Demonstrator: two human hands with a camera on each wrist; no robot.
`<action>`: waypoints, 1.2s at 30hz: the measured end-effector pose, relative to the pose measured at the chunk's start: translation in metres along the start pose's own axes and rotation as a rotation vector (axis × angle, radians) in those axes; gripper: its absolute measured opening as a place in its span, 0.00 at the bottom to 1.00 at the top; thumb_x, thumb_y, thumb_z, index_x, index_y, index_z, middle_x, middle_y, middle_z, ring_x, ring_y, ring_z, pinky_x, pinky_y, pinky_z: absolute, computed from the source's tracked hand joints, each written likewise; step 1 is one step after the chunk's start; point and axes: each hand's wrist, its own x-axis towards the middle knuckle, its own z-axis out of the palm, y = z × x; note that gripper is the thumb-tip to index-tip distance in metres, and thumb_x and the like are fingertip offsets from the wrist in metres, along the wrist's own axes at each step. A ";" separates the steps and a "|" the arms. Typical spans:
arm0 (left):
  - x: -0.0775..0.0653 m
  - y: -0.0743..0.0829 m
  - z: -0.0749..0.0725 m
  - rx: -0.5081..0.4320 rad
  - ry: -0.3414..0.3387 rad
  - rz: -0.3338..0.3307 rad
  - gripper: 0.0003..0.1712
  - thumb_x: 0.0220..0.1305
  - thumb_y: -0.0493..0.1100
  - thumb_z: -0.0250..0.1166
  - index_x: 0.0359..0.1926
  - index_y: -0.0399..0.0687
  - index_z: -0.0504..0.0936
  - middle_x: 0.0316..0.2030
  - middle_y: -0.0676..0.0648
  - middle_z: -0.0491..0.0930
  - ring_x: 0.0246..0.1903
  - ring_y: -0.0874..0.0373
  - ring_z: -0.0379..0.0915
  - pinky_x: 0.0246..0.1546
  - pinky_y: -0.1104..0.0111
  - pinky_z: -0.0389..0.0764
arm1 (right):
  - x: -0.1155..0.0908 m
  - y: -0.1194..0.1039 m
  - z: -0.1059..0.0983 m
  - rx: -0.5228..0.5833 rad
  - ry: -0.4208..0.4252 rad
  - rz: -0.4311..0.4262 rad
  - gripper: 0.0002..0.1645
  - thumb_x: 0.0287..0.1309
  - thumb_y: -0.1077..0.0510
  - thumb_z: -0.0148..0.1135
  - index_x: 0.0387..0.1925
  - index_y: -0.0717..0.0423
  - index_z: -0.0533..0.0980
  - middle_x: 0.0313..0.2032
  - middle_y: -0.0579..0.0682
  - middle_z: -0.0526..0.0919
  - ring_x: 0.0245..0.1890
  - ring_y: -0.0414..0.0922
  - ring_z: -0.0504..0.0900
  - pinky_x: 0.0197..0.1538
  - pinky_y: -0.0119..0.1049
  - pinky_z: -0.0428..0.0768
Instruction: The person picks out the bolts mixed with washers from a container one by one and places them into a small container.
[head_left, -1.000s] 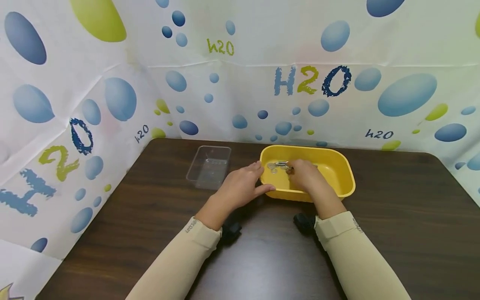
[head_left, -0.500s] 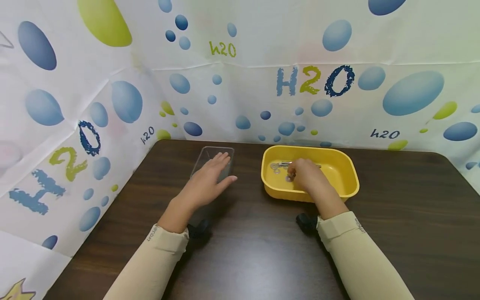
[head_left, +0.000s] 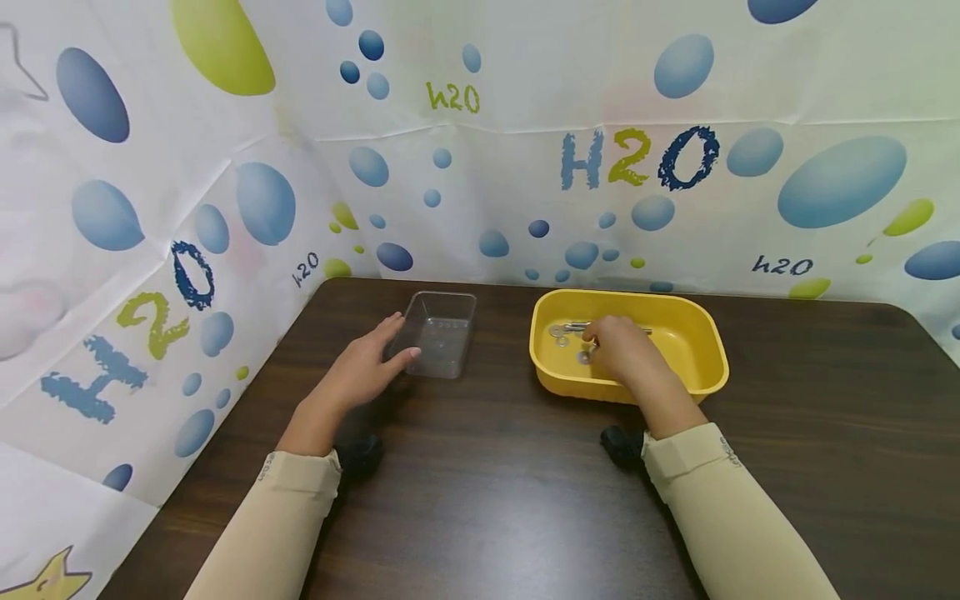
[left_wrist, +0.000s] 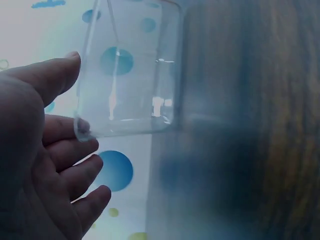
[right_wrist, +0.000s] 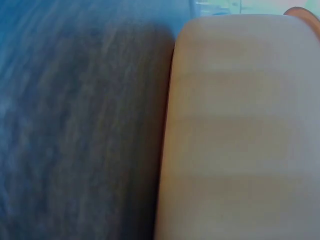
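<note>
My left hand [head_left: 358, 371] is at the left side of a clear plastic container [head_left: 442, 346], thumb and fingers spread. In the left wrist view, the thumb of my left hand [left_wrist: 47, 135] is right at the wall of the container [left_wrist: 132, 85], and the index fingertip shows through its corner. My right hand [head_left: 626, 350] reaches down into a yellow basin [head_left: 693, 367], fingers bent toward small metal pieces. Round metal discs [head_left: 558, 331] and slim metal pieces [head_left: 577, 327] lie there. The right fingertips are mostly hidden, so I cannot tell whether they pinch something.
Both containers stand toward the back of a dark wooden table [head_left: 480, 483]. A white printed sheet [head_left: 510, 167] hangs behind and to the left. In the right wrist view the outer wall of the basin [right_wrist: 240, 140] fills the right half.
My left hand has left the yellow basin's left rim, passed over the clear container and come to its left side. My right hand stays in the basin.
</note>
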 end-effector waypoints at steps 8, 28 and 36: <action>-0.001 -0.012 0.001 -0.008 -0.002 0.016 0.45 0.71 0.66 0.51 0.76 0.42 0.54 0.77 0.43 0.51 0.74 0.43 0.50 0.71 0.45 0.56 | 0.000 -0.006 -0.001 0.013 0.059 -0.038 0.06 0.63 0.62 0.62 0.38 0.58 0.84 0.37 0.55 0.82 0.33 0.50 0.74 0.39 0.42 0.73; 0.000 -0.011 0.002 0.027 -0.012 0.030 0.46 0.70 0.66 0.52 0.76 0.41 0.55 0.76 0.41 0.51 0.75 0.44 0.49 0.72 0.47 0.56 | -0.010 -0.057 0.005 0.216 0.518 -0.305 0.12 0.60 0.54 0.69 0.41 0.57 0.84 0.36 0.51 0.87 0.35 0.48 0.83 0.43 0.44 0.84; 0.001 -0.010 0.005 0.000 -0.018 0.025 0.46 0.70 0.65 0.53 0.76 0.43 0.54 0.77 0.43 0.50 0.75 0.45 0.49 0.72 0.47 0.56 | -0.003 -0.103 0.013 0.363 0.621 -0.425 0.12 0.60 0.57 0.68 0.45 0.55 0.85 0.40 0.50 0.89 0.37 0.45 0.85 0.43 0.39 0.85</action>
